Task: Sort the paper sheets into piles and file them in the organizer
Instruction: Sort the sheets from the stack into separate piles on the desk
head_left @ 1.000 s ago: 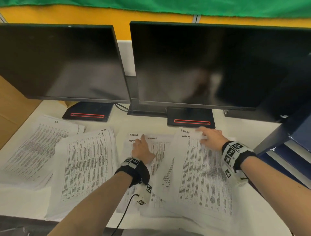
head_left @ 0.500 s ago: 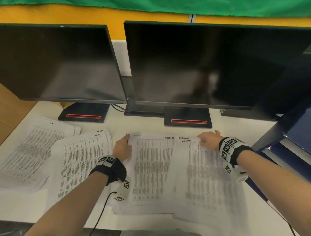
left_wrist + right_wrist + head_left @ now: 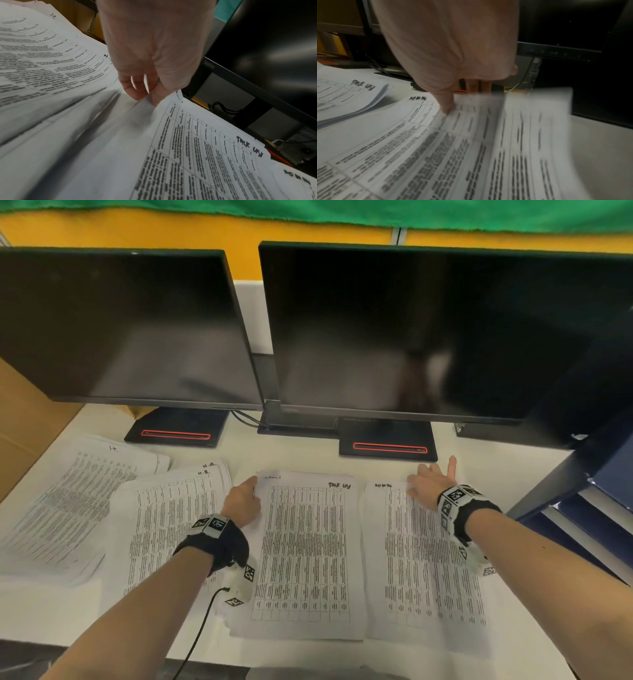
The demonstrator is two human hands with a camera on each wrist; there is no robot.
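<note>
Several piles of printed sheets lie side by side on the white desk [image 3: 301, 460]. My left hand [image 3: 241, 501] [image 3: 145, 93] pinches the top left corner of the middle pile [image 3: 305, 553] [image 3: 197, 155], marked by hand at its top right. My right hand [image 3: 428, 482] rests on the top of the right pile [image 3: 424, 570] [image 3: 453, 148]. Its thumb [image 3: 446, 106] presses on the top sheet, and its straight fingers reach past the far edge. That pile's right side is blurred in the right wrist view. Two more piles [image 3: 171, 515] [image 3: 61, 501] lie to the left.
Two dark monitors [image 3: 120, 326] [image 3: 428, 330] stand on black bases [image 3: 176, 431] [image 3: 387, 443] just behind the piles. Dark blue stacked trays [image 3: 596, 508] sit off the desk's right edge. Brown cardboard [image 3: 20, 433] borders the left side. A cable [image 3: 198, 631] hangs from my left wrist.
My left hand moved from the top of the middle pile to its top left corner. The right pile slid right, so the two piles no longer overlap. My right hand went right with it.
</note>
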